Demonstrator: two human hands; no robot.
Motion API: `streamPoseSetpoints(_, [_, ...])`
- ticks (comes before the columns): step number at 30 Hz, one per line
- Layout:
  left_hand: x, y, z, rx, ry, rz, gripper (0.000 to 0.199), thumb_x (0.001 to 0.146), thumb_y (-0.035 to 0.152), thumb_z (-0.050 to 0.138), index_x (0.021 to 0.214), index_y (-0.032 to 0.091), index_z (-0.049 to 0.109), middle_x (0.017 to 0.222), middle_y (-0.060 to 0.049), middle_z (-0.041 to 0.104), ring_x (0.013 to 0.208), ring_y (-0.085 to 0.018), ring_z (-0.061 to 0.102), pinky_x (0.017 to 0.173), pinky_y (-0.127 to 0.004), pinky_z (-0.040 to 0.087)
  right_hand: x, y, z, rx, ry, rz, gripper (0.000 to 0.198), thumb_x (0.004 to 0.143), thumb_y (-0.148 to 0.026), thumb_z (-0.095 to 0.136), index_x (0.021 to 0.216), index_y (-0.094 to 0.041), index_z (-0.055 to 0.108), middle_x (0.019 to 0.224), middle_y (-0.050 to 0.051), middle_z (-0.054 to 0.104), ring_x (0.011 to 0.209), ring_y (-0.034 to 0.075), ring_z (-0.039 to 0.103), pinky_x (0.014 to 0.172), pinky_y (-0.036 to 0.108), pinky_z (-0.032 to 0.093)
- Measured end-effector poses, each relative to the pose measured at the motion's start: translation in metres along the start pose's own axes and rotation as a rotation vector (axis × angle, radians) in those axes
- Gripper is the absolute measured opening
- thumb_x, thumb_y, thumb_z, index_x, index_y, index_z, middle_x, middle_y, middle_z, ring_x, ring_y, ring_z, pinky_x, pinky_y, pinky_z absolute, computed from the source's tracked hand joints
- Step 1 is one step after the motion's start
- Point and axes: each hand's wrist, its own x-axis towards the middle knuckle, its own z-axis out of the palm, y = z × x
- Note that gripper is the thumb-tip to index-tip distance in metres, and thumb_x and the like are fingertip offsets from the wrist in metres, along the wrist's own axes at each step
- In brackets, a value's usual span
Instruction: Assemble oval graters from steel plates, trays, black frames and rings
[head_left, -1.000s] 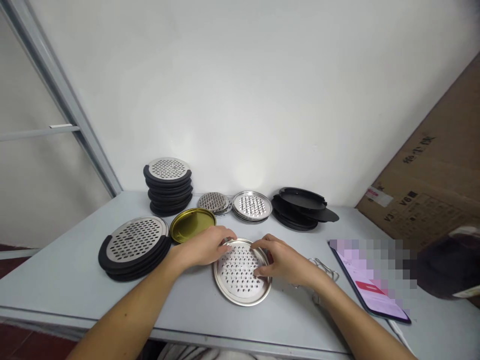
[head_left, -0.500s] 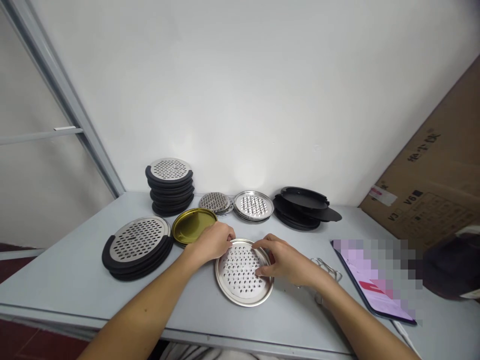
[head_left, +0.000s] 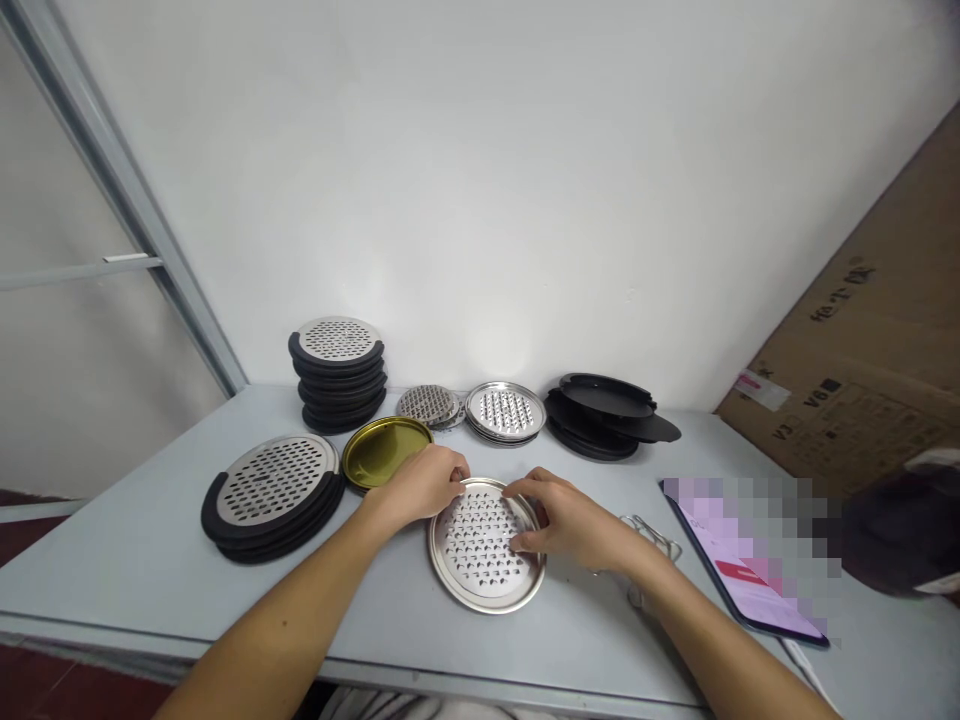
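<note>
Near the front edge of the grey table (head_left: pixel 375 625), a rimmed grater plate (head_left: pixel 484 550) lies with its punched face up between both hands. The left hand (head_left: pixel 424 482) meets the upper-left rim, its fingers curled and bunched close to the thumb; whether they pinch the metal cannot be told. The right hand (head_left: pixel 574 515) arches over the right side, forefinger and thumb spread apart, with the thumb tip at the punched face (how firmly it presses is unclear).

Judging from the layout, the work looks partway along. At the left, the front stack (head_left: pixel 274 490) and the taller rear stack (head_left: pixel 339 375) are topped by perforated discs seated in black crescent-edged holders, so those top pieces appear put together. Parts lying apart from them include the gold dish (head_left: pixel 384 450), just beside the front stack, small perforated discs (head_left: pixel 425 403), a pile of rimmed grater plates (head_left: pixel 506 412) and the black trays (head_left: pixel 607 415) along the wall. The plate at the hands seems unfinished, having no black holder around it.
</note>
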Motion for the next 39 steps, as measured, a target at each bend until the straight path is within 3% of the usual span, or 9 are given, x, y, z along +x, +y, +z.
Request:
streamPoseSetpoints(11, [-0.013, 0.005, 0.001, -0.025, 0.081, 0.068, 0.021, 0.083, 0.012, 0.051, 0.084, 0.019, 0.071, 0.083, -0.006, 0.071, 0.078, -0.018, 0.063, 0.071, -0.025, 0.041, -0.001, 0.003, -0.002, 0.044, 0.013, -0.01, 0.051, 0.067, -0.042, 0.077, 0.114, -0.026, 0.065, 0.104, 0.003, 0.058, 0.082, 0.019, 0.057, 0.072, 0.028, 0.045])
streamPoseSetpoints(21, [-0.014, 0.005, 0.002, -0.039, 0.089, 0.085, 0.021, 0.082, 0.01, 0.05, 0.08, 0.017, 0.07, 0.08, -0.005, 0.07, 0.076, -0.017, 0.062, 0.068, -0.024, 0.04, 0.001, 0.003, -0.001, 0.01, 0.02, 0.009, 0.045, 0.065, -0.041, 0.078, 0.106, -0.026, 0.067, 0.104, 0.003, 0.057, 0.077, 0.017, 0.057, 0.069, 0.028, 0.044])
streamPoseSetpoints(32, [-0.01, -0.003, 0.005, 0.004, 0.11, 0.117, 0.03, 0.089, 0.017, 0.043, 0.092, 0.021, 0.072, 0.092, -0.006, 0.073, 0.085, -0.019, 0.066, 0.077, -0.026, 0.044, 0.0, 0.002, -0.002, 0.018, 0.004, 0.008, 0.042, 0.066, -0.041, 0.078, 0.104, -0.027, 0.068, 0.103, 0.003, 0.056, 0.078, 0.017, 0.057, 0.069, 0.028, 0.044])
streamPoseSetpoints(39, [-0.008, -0.006, 0.003, 0.059, 0.1, 0.016, 0.029, 0.089, 0.02, 0.045, 0.101, 0.019, 0.071, 0.097, -0.01, 0.073, 0.09, -0.021, 0.066, 0.08, -0.027, 0.046, 0.0, 0.004, -0.003, 0.02, -0.011, -0.004, 0.04, 0.068, -0.041, 0.077, 0.104, -0.027, 0.067, 0.104, 0.002, 0.055, 0.076, 0.016, 0.056, 0.069, 0.027, 0.044])
